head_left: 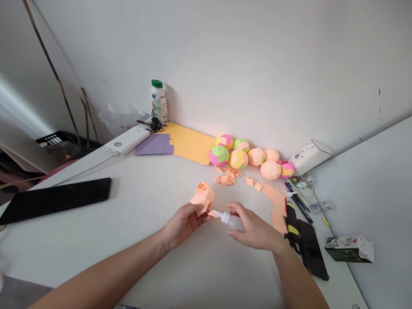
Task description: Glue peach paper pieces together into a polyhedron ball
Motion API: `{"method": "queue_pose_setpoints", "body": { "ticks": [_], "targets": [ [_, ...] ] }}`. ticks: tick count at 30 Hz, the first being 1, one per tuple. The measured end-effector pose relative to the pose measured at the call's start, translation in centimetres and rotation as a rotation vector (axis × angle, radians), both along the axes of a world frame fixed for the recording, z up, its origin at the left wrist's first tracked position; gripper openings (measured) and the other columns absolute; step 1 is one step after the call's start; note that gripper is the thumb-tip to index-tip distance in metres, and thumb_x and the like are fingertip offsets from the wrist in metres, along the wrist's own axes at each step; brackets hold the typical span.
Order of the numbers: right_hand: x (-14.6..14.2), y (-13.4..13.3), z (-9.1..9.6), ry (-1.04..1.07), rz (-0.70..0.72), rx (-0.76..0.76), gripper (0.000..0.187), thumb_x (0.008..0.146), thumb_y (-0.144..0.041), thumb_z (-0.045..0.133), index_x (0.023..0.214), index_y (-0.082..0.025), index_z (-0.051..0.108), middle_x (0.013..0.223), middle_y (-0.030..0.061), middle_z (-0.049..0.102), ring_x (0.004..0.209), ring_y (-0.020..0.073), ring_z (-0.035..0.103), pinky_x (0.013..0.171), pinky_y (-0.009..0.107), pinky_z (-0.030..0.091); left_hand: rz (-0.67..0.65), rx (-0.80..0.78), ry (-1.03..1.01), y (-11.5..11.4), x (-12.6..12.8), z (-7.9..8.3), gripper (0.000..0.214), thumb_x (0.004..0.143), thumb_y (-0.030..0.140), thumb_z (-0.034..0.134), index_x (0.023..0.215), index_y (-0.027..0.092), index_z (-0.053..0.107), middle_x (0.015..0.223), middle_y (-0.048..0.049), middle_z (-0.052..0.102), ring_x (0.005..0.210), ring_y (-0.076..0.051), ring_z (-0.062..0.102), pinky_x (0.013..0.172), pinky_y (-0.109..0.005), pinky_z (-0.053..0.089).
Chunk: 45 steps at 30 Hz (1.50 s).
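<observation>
Basket (53, 138), black and slatted, stands off the surface (141, 193), far left of the peach paper ball (203, 197), its dark contents too unclear to name. Behind the ball to the left, a white bottle (159, 103) stands with its green cap on, hiding what it holds. At the ball itself, the left hand (183, 225) pinches the lower side, with a small peach paper piece (213, 213) jutting from its fingers, seemingly to offer that piece outward; whether the two are joined I cannot tell. Just right of the ball, the right hand (255, 225) has its fingers wrapped around a squeeze bottle (234, 222), slanted apparently so the nozzle reaches the piece; its fill level is unclear. Behind the ball to the right, coloured paper balls (238, 159) rest by the wall (225, 64), probably to leave working room. Far right of the ball, a carton (349, 249) shows only its outside.
</observation>
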State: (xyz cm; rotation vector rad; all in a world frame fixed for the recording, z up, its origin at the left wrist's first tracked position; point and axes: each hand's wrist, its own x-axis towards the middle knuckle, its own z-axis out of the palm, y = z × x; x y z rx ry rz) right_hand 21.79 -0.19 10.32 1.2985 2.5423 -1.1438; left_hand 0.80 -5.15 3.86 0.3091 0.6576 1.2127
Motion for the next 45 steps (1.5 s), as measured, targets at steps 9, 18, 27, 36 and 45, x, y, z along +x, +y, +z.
{"method": "queue_pose_setpoints", "body": {
  "ticks": [9,18,27,36,45],
  "targets": [
    [-0.52,-0.21,0.68,-0.015,-0.005,0.008,0.026,0.077,-0.032,0.056,0.101,-0.027,0.046,0.102,0.0001,0.057,0.083,0.0175,0.054,0.064,0.028,0.042,0.009,-0.003,0.007,-0.06,0.0,-0.42,0.008,0.078,0.016,0.058,0.075,0.014,0.065,0.083,-0.0057,0.059,0.083,-0.017,0.057,0.078,-0.028,0.052],
    [-0.38,0.03,0.69,0.078,0.074,0.153,0.023,0.077,-0.021,0.055,0.099,-0.024,0.051,0.101,0.0018,0.056,0.084,0.0159,0.055,0.069,0.027,0.044,0.01,-0.018,0.006,-0.08,0.21,-0.02,0.015,0.076,0.016,0.06,0.061,0.015,0.06,0.071,-0.0031,0.059,0.078,-0.016,0.059,0.077,-0.028,0.051],
    [0.07,0.29,0.48,0.129,0.108,0.19,0.025,0.08,-0.02,0.055,0.105,-0.024,0.056,0.103,0.003,0.057,0.087,0.016,0.057,0.076,0.029,0.046,0.01,-0.029,-0.002,-0.1,0.22,-0.09,0.013,0.076,0.015,0.061,0.063,0.015,0.062,0.073,-0.0032,0.061,0.079,-0.016,0.059,0.077,-0.028,0.051],
    [0.19,0.4,0.55,0.128,0.121,0.204,0.024,0.083,-0.021,0.051,0.105,-0.024,0.06,0.102,0.004,0.061,0.087,0.017,0.059,0.076,0.03,0.047,0.0,-0.017,-0.007,-0.17,0.21,-0.06,0.009,0.077,0.015,0.059,0.07,0.015,0.064,0.077,-0.0042,0.061,0.08,-0.017,0.059,0.078,-0.03,0.051],
    [0.4,0.45,0.75,0.116,0.12,0.222,0.024,0.084,-0.022,0.05,0.105,-0.024,0.061,0.102,0.0043,0.062,0.088,0.0175,0.06,0.076,0.03,0.048,0.002,-0.011,-0.013,-0.14,0.24,0.13,0.011,0.077,0.014,0.058,0.068,0.016,0.064,0.076,-0.0043,0.062,0.077,-0.017,0.059,0.078,-0.03,0.051]
  ]
}}
